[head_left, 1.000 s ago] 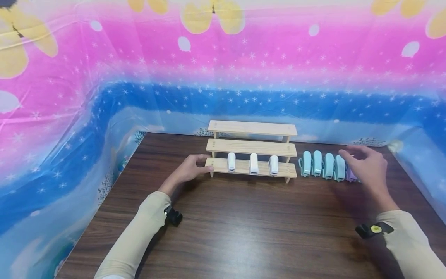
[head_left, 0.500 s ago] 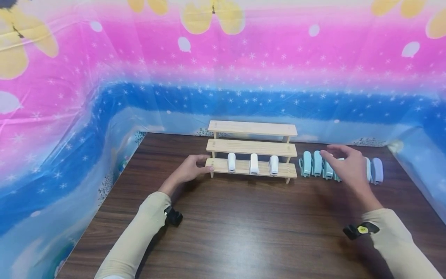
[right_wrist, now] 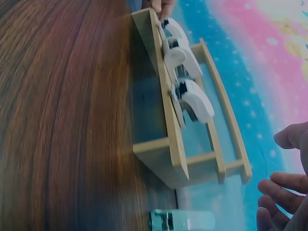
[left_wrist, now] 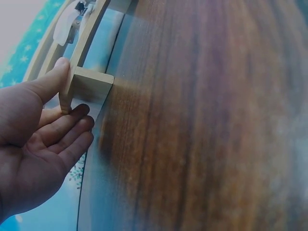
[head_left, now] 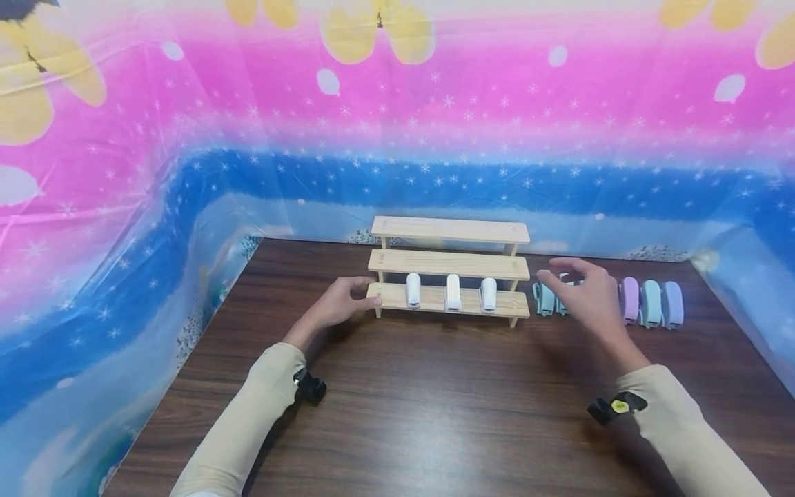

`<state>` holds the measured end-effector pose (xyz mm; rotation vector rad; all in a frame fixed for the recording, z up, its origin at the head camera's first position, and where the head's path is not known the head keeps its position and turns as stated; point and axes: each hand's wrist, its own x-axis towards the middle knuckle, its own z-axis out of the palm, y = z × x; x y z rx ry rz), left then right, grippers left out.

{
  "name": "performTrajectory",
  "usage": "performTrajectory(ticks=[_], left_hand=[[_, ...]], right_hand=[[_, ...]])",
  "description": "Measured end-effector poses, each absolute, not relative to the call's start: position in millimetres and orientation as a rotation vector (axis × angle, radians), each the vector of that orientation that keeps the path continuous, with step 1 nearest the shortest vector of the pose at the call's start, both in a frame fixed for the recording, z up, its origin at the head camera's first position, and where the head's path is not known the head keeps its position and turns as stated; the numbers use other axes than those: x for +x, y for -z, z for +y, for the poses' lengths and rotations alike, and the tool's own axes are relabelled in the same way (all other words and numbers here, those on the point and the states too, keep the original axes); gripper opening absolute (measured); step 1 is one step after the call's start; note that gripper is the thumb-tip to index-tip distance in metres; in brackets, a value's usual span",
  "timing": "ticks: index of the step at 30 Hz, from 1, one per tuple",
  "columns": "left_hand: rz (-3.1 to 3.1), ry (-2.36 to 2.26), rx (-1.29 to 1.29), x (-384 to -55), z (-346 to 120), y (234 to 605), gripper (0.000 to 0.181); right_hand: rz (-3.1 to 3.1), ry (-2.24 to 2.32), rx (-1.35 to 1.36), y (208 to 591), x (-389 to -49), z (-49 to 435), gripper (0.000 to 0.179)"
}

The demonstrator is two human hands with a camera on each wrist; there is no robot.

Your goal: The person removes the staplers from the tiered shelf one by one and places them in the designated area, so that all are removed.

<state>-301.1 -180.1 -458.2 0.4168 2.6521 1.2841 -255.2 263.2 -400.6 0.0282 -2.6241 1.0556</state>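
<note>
My left hand (head_left: 335, 301) grips the left end of the lowest step of a three-step wooden stand (head_left: 447, 263), thumb on top and fingers below the board in the left wrist view. Three white stapler-like tools (head_left: 453, 293) with curved levers sit spaced along that step. To the right, my right hand (head_left: 586, 297) hovers over a row of similar tools, thumb and fingers parted, holding nothing. A teal one (head_left: 544, 299) is at the row's left end; my hand hides part of the row. The right wrist view shows one teal tool (right_wrist: 187, 220) near the stand.
The row continues rightward with a purple tool (head_left: 630, 301), another teal tool (head_left: 651, 304) and a pale blue one (head_left: 673, 304). A printed cloth (head_left: 435, 110) hangs behind and beside the dark wooden table (head_left: 404, 400). The stand's upper two steps bear nothing.
My right hand has moved left along the row, uncovering the purple, teal and pale blue tools at its right end. My left hand and the three white tools have stayed in place.
</note>
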Motion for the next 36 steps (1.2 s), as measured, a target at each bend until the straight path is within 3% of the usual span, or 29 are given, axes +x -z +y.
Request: performTrajectory(ticks=[8, 36], left_hand=[[2.65, -1.286, 0.415, -300.6, -179.3, 458.1, 0.06], [2.663, -1.284, 0.434, -300.1, -180.3, 458.2, 0.059]], right_hand=[[-2.63, -1.08, 0.103, 409.4, -261.5, 240.3, 0.053], [-2.799, -1.013, 0.147, 440.8, -269.8, 193.6, 0.059]])
